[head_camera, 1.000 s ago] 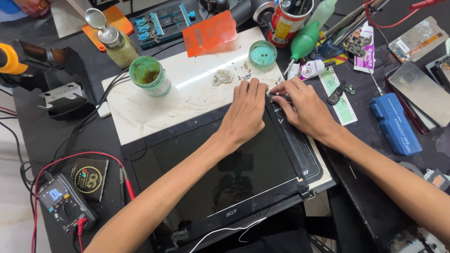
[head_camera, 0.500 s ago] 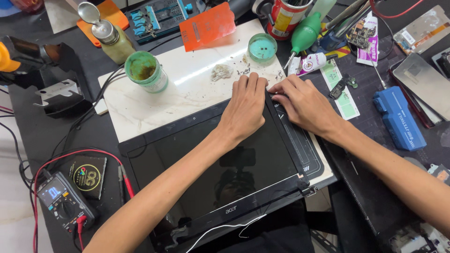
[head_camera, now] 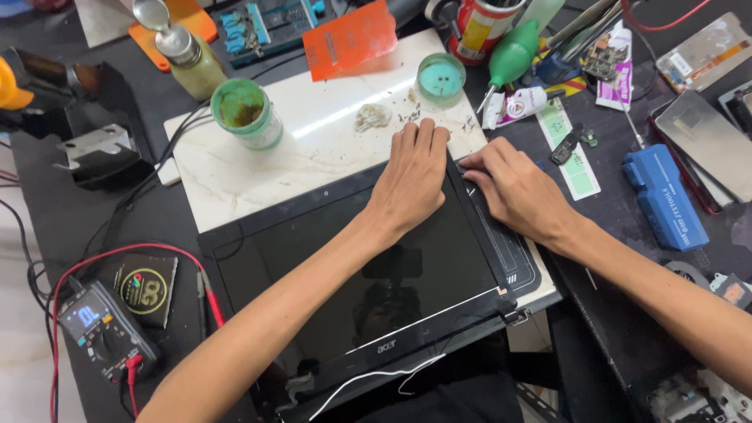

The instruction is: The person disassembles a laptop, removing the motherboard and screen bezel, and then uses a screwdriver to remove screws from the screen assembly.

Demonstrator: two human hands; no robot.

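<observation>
With the laptop screen panel [head_camera: 352, 274] lying on the white slab [head_camera: 258, 168], the left hand [head_camera: 411, 176] has stayed flat on the panel's top corner, fingers together, while the right hand [head_camera: 513, 188] keeps pressing fingertips along the adjoining bezel edge, so the work continues there.

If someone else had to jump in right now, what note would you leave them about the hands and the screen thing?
Left hand: flat, palm down on the top corner of the laptop screen panel.
Right hand: fingers pressing the panel's side bezel strip near that same corner.
The panel lies face up, partly on the white marble slab.
Done: bezel looks seated along most of the side.
Left: the corner under both hands; a white cable hangs loose at the hinge edge.
</observation>
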